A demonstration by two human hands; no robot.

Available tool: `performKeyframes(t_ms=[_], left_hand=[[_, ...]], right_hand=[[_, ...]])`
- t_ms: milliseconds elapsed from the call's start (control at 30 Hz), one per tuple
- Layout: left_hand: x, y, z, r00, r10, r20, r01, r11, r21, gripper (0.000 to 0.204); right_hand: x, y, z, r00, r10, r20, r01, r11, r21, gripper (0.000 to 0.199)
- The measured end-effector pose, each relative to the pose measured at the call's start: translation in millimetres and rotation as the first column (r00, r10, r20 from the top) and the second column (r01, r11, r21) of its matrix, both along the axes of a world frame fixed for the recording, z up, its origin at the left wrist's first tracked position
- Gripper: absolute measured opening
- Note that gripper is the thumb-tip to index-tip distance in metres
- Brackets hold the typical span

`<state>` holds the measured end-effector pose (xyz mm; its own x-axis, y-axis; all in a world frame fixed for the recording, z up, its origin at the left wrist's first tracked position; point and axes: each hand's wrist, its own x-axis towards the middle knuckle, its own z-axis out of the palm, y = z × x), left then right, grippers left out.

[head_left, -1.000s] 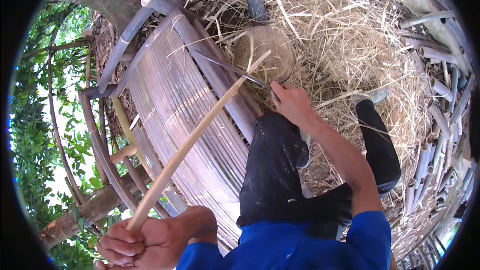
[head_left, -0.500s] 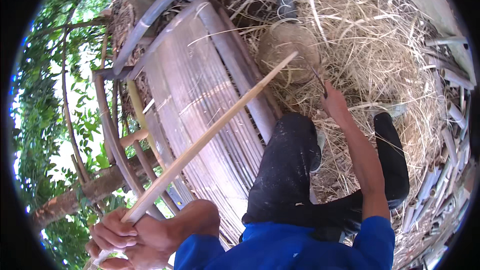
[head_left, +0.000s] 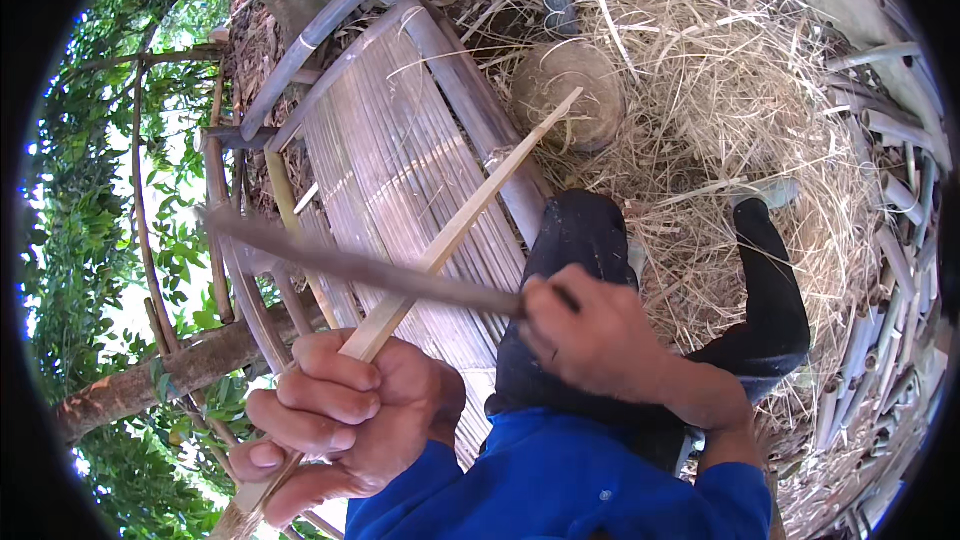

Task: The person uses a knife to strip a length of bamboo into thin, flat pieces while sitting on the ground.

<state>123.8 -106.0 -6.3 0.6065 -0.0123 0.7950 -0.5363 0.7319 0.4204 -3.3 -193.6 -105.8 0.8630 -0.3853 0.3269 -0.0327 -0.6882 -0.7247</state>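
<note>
My left hand, at lower left, is closed round a long pale bamboo strip. The strip slants up and to the right, its far tip over a round wooden chopping block. My right hand grips the handle of a long-bladed knife in front of my thigh. The dark blade, slightly blurred, points left and crosses the strip just above my left hand. Whether blade and strip touch I cannot tell.
A slatted bamboo bench framed with thick poles stands on the left. Loose bamboo shavings cover the ground around the block. Cut bamboo pieces are piled along the right edge. Green leaves and wooden rails lie beyond the bench.
My right hand has come from beside the block back toward my body, with the knife swung leftward across the strip. My left hand has moved right and slightly up, still holding the strip.
</note>
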Motion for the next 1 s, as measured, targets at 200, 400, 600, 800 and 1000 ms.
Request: performKeyframes(t_ms=[200, 400, 600, 800, 1000], left_hand=[[-6.4, 9.1, -2.9, 1.000, 0.000, -0.019, 0.000, 1.000, 0.015, 0.047], [2.0, 17.5, -1.0, 0.999, 0.014, -0.046, -0.012, 0.999, 0.042, 0.046], [3.6, 15.5, -3.6, 0.999, 0.007, -0.050, -0.006, 0.999, 0.035, 0.044], [1.6, 12.4, -9.5, 0.997, -0.040, -0.066, 0.038, 0.999, -0.028, 0.040], [9.2, 18.6, -5.5, 0.999, -0.004, -0.044, 0.003, 1.000, -0.023, 0.040]], right_hand=[[4.8, 1.4, -19.3, 0.996, -0.002, 0.086, 0.003, 1.000, -0.016, 0.018], [16.3, -14.0, -65.5, 0.995, -0.073, 0.070, 0.078, 0.995, -0.066, 0.016], [2.2, -33.2, -104.3, 0.918, -0.308, -0.248, 0.295, 0.951, -0.091, 0.010], [14.5, -23.1, -80.2, 0.994, -0.014, 0.107, 0.020, 0.998, -0.052, 0.017], [32.6, -64.3, -140.5, 0.941, -0.242, -0.238, 0.231, 0.970, -0.073, 0.014]])
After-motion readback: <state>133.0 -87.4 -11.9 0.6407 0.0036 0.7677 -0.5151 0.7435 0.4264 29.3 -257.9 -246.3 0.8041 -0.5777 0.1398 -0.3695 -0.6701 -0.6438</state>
